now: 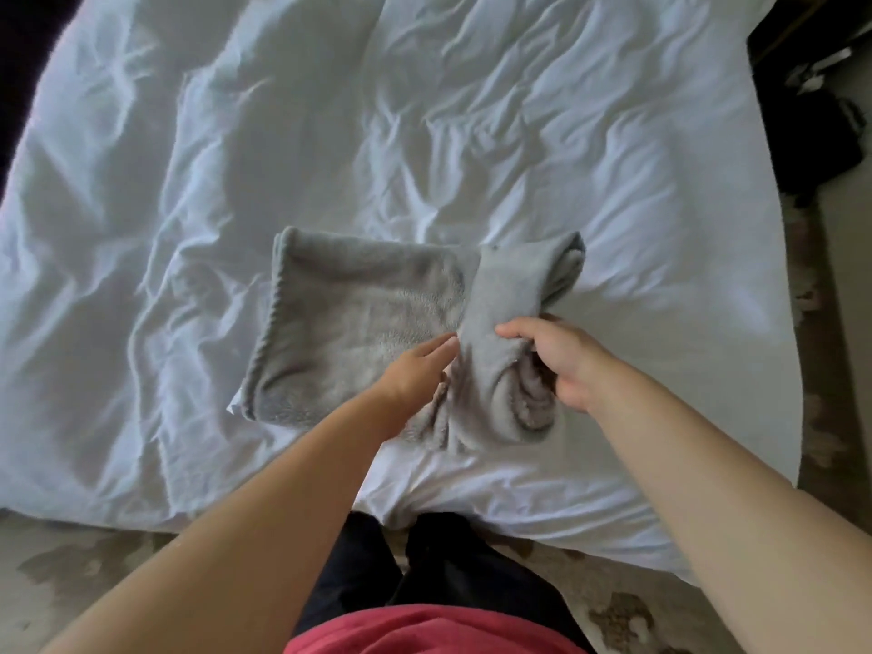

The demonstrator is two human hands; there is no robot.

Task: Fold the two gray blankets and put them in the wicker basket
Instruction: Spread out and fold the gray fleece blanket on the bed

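- Gripping a bunched, rolled-up length of the gray blanket (401, 313), the right hand (561, 365) has its thumb over the top and its fingers curled around the roll's near end.
- The left hand (415, 370) lies just left of that roll, with its fingers straight and together and its fingertips touching the cloth.
- The blanket's flat, folded part spreads out to the left of the left hand on the white bed (424, 134).
- I cannot tell whether the roll and the flat part are one blanket or two.
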